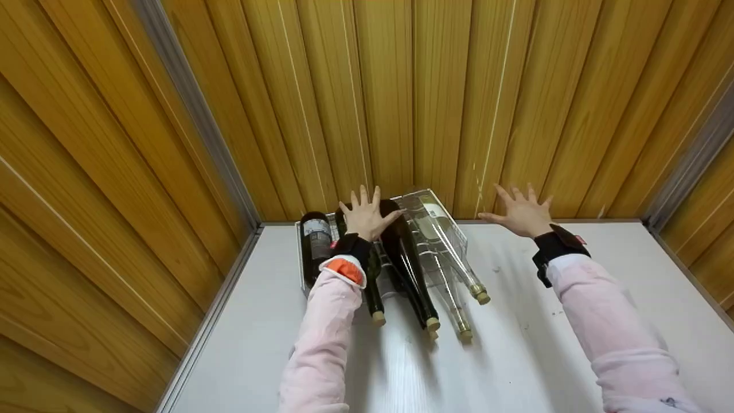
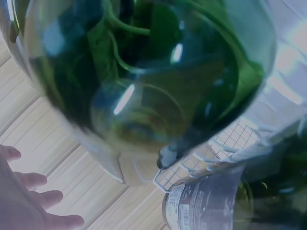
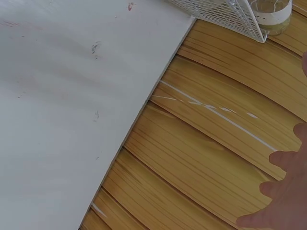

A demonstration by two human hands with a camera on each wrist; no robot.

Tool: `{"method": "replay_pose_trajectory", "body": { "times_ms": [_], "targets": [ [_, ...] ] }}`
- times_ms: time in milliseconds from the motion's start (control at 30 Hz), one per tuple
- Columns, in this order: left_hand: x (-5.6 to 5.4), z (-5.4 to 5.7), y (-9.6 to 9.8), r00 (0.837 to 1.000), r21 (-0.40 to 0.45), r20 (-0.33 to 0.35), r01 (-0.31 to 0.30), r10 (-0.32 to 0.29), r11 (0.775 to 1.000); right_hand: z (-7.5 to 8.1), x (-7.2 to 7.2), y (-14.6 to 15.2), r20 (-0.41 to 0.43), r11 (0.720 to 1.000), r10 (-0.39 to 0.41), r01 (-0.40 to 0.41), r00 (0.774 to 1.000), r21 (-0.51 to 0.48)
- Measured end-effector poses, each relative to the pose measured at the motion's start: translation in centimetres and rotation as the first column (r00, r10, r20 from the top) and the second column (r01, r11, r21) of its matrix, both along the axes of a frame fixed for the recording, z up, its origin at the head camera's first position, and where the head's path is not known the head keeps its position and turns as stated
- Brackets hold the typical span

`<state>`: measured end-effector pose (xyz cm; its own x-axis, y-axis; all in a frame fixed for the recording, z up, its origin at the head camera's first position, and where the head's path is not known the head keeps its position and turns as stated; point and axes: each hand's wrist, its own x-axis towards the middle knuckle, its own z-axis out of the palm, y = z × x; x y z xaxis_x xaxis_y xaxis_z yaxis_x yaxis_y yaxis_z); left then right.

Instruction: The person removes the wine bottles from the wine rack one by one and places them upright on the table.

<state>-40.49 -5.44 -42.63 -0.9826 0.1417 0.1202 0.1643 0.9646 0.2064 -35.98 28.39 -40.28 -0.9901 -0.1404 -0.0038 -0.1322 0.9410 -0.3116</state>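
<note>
My left hand [image 1: 367, 221] is spread flat with fingers apart, over the dark bottles in a white wire rack [image 1: 299, 252]. Beneath and beside it lie a large dark green bottle [image 1: 404, 246] and another green bottle [image 1: 374, 289], partly hidden by the wrist. A labelled dark bottle [image 1: 317, 238] sits at the rack's left end. Two clear bottles, one with a pale label [image 1: 438, 211], lie at the right, corked necks toward me. In the left wrist view, green glass [image 2: 144, 86] fills the top. My right hand [image 1: 523, 215], fingers spread and holding nothing, hovers right of the rack.
The rack stands on a white table [image 1: 550, 344] against a wood-panelled wall [image 1: 441, 103]. Another panelled wall [image 1: 86, 172] rises at the left, with a grey metal post [image 1: 200, 109] in the corner. Several corked necks jut past the rack's front.
</note>
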Motion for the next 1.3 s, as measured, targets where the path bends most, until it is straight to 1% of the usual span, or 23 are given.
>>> {"method": "replay_pose_trajectory", "body": {
  "times_ms": [300,500,733,867,967,1067,1300],
  "targets": [
    [-0.1,0.1,-0.3,1.0,0.001,-0.001,0.004,-0.004,1.0,0.1,-0.5,-0.7,0.009,1.0,0.008,-0.008,1.0,-0.007],
    [-0.1,0.0,-1.0,1.0,0.004,0.019,-0.005,0.005,1.0,0.0,-0.9,-1.3,0.016,1.0,0.026,-0.026,1.0,-0.011],
    [-0.1,0.5,-1.6,1.0,-0.011,0.017,0.001,-0.001,1.0,0.2,-1.2,-1.0,0.002,0.999,0.034,-0.034,0.999,-0.021],
    [0.0,0.8,-2.0,1.0,-0.027,0.03,0.005,-0.004,1.0,0.4,-1.1,-0.8,-0.012,0.999,0.045,-0.045,0.999,-0.012],
    [0.1,0.9,-2.8,1.0,-0.026,0.016,0.013,-0.013,1.0,0.3,-0.9,-0.7,-0.036,0.998,0.061,-0.062,0.997,-0.015],
    [0.3,1.3,-3.9,1.0,-0.044,-0.008,0.025,-0.026,0.999,0.0,-0.6,-0.5,-0.071,0.996,0.081,-0.082,0.994,-0.02],
    [0.5,2.7,-7.9,0.998,-0.104,-0.058,0.013,-0.019,0.994,-1.0,0.3,0.6,-0.132,0.991,0.132,-0.132,0.982,0.013]
  ]
}}
